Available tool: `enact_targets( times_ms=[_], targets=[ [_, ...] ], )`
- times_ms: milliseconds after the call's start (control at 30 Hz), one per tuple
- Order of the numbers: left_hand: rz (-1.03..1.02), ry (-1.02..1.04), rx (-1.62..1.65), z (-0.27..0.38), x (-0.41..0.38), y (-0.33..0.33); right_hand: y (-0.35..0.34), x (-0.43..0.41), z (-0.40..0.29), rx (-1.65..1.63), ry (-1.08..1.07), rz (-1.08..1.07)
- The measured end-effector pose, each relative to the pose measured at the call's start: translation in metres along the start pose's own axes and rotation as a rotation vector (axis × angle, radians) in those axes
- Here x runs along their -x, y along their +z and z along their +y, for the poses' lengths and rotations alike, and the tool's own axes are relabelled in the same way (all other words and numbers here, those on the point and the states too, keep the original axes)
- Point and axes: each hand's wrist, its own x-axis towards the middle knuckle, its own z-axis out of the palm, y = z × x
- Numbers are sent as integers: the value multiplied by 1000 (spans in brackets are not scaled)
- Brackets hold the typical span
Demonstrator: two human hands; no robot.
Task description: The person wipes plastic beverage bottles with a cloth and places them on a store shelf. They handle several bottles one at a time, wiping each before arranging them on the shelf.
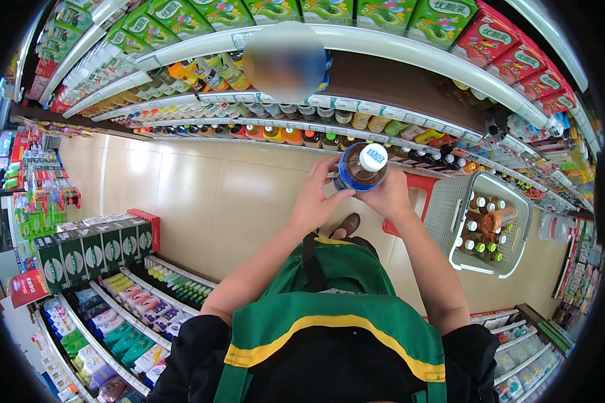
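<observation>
A plastic bottle of dark brown drink [360, 169], with a white cap and a blue label, is tilted with its cap towards me. My left hand [318, 194] grips its left side, thumb along the lower edge. My right hand [390, 196] holds it from the right and below, partly hidden behind the bottle. Beyond it stand shop shelves, with a brown shelf board [393, 85] under a white front rail. To my right on the floor, a grey plastic basket [446, 211] holds several bottles [486, 226] with white and green caps, one orange-brown bottle lying on top.
Green drink cartons [327, 10] and red cartons [499, 40] line the upper shelf. Rows of bottles [282, 135] fill the lower shelves. A red plastic object [421, 194] stands beside the basket. Behind me on the left are dark green boxes [96, 252] and a toiletries shelf [116, 332].
</observation>
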Motion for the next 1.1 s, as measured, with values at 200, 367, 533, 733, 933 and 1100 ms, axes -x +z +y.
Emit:
enact_targets(
  times_ms=[200,367,533,733,933,1100],
  targets=[
    [36,35,-145,-11,-10,-28,31,-24,-15,83,-153,128],
    [215,264,-255,-35,-37,-49,72,-51,-19,-101,-110,328],
    [244,353,-257,-61,-71,-68,129,-78,28,86,-124,439],
    [303,486,-196,-83,-105,-72,151,-108,48,-469,130,277],
    [391,533,-125,-106,-123,-70,153,-117,57,136,-103,301],
    [476,644,-116,-119,-134,-70,157,-126,62,-96,-150,403]
  ],
)
